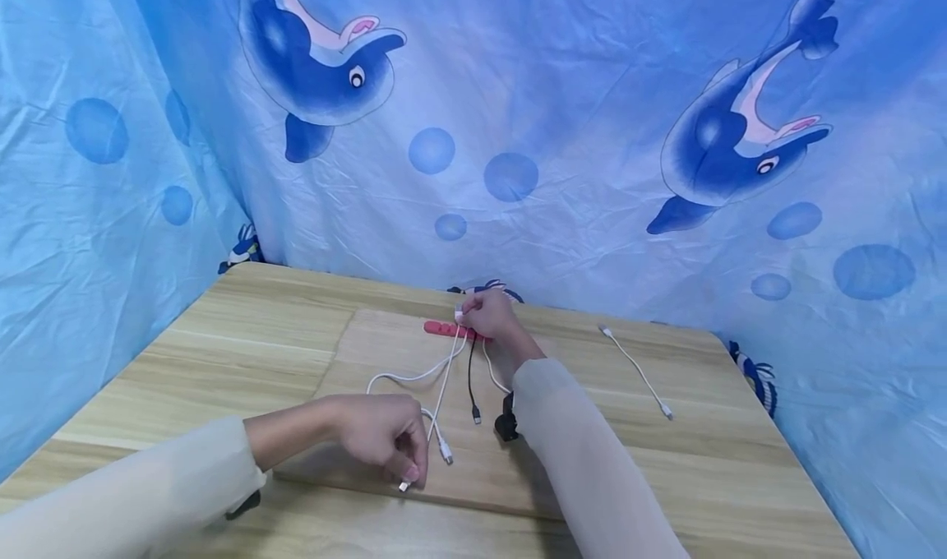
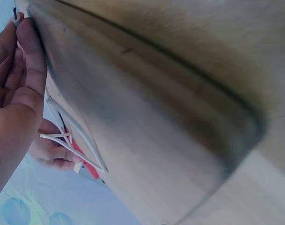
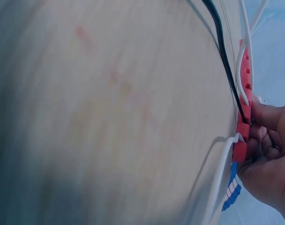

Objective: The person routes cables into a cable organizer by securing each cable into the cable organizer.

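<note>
Near the front edge of a wooden board, my left hand point(image 1: 381, 436) pinches the white plug point(image 1: 403, 486) of a charging cable between thumb and fingers. At the board's far edge, my right hand point(image 1: 490, 314) holds another white plug point(image 1: 459, 314) just above a red cable holder point(image 1: 441, 327). That holder is a slotted strip, partly covered by the right hand. White cords and a black cable point(image 1: 471, 378) run through its slots in the right wrist view. One white cable's connector point(image 1: 445, 450) lies loose on the board beside the left hand.
A short white cable point(image 1: 638, 370) lies on the table to the right of the board point(image 1: 385, 337). Blue curtains point(image 1: 577, 238) printed with dolphins enclose the table's back and sides. Blue-and-white items point(image 1: 244, 247) show at the table's edges.
</note>
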Demonstrator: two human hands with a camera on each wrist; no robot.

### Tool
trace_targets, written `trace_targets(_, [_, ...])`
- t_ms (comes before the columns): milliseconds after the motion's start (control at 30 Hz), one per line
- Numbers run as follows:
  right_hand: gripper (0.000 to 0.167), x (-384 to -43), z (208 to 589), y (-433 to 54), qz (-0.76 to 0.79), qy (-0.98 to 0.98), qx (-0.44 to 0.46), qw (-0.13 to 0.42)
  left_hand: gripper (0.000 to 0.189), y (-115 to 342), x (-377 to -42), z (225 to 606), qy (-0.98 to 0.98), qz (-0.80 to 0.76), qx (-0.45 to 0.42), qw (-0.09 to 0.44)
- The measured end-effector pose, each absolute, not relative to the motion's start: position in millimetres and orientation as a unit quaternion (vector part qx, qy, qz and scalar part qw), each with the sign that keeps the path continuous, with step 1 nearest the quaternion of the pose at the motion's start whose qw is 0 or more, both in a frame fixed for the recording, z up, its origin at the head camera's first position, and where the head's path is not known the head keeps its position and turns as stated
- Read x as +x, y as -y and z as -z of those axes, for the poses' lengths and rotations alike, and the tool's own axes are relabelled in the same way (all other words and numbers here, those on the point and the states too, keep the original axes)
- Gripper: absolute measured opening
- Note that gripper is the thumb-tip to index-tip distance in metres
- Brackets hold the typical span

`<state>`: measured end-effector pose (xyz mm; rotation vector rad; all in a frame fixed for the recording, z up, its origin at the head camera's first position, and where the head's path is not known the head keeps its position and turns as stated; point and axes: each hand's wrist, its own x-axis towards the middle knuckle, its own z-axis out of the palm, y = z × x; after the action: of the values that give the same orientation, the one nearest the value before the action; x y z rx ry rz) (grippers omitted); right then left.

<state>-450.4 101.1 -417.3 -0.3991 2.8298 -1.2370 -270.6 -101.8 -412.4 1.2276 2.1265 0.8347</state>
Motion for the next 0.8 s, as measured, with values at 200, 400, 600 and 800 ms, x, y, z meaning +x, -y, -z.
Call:
trace_targets(200, [0.009,-449,415,-94,0.369,-0.921,-0.124,0.011,0.013,92,-276,403,-0.800,-0.246,0.463,0.292])
trace_targets(400, [0.009,-446,415,-91,0.371,-0.922,-0.108,0.015,0.013,88,-279,400,-0.803,-0.229,0.438,0.332])
trace_targets(600, [0.008,-448,416,-93,0.390,-0.915,-0.106,0.015,0.012,91,-279,401,-0.797,-0.263,0.415,0.350])
trace_targets(800, [0.010,-451,416,-95,0.399,-0.911,-0.101,0.024,0.010,93,-282,405,-0.773,-0.311,0.404,0.378])
